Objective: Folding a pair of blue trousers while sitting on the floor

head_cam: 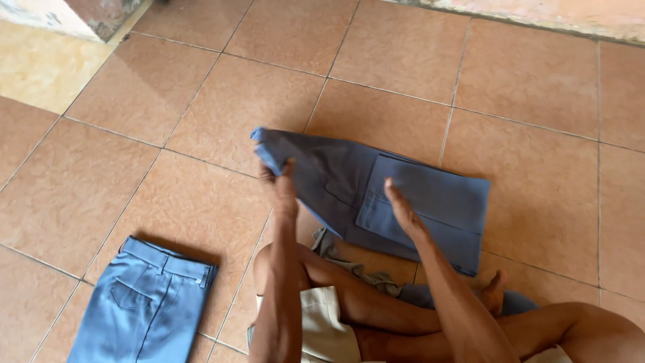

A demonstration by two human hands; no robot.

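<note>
Glossy terracotta-orange square floor tiles (168, 87) with pale grout, worn pinkish plaster wall base (537, 17) lay behind, daylight slanted across.

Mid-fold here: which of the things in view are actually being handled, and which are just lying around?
In hand:
- dark blue trousers, folded on the tiled floor
- left hand gripping their left edge
- right hand pressed flat on them

Lying about:
- light blue folded trousers, lower left
- grey-green cloth by the legs
</note>
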